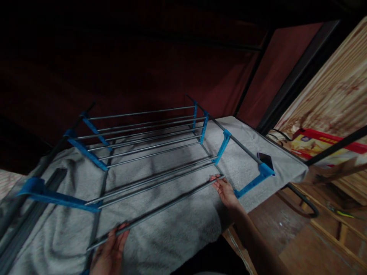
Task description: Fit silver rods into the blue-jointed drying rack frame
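Observation:
A grey metal rod (169,202) lies across both my hands in front of a rack. My left hand (110,246) grips it near its left end, fingers curled around from below. My right hand (224,190) pinches it close to its right end. The rack has dark side poles (245,147) joined by blue plastic brackets (64,198), with several thin rods (149,147) spanning between the two sides. Close to my right hand, a blue bracket (249,185) at the near right end has no rod visible in it.
The rack rests on a grey fleece blanket (183,229) over a bed. Loose grey tubes (34,214) lie at the left. A phone (266,160) sits beyond the right pole. A red and yellow box (323,147) stands at the right, past a dark metal bed frame (341,147).

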Available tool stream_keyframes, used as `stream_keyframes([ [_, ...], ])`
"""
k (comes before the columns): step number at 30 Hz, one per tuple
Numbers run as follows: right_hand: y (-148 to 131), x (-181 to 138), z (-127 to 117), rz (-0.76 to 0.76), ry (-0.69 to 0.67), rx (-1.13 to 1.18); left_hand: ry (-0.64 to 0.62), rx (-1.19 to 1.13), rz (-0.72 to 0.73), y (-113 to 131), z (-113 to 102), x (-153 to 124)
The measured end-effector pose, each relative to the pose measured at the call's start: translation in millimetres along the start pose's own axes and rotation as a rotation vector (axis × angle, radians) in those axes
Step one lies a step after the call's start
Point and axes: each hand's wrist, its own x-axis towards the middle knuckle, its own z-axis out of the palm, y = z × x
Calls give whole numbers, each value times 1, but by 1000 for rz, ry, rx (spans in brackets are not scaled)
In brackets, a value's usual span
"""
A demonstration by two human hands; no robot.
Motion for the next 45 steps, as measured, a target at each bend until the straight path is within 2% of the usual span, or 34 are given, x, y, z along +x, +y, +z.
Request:
stream_keyframes([
  [3,0,0,-1,-4,-24,8,70,-166,-47,1,-3,1],
  [7,0,0,0,-6,-48,23,52,-236,-34,-5,-2,2],
  [12,1,0,-1,-9,-66,33,222,-688,-328,-12,5,2],
  [16,3,2,-3,-22,-72,38,190,-844,-371,-10,4,0],
  [30,11,10,-18,-14,-113,40,159,-967,-370,-14,2,-4],
  [38,3,0,-2,-33,-117,74,154,-945,-332,-14,3,-5],
  [45,4,2,6,-71,-92,108,24,-860,-336,-5,-5,-3],
])
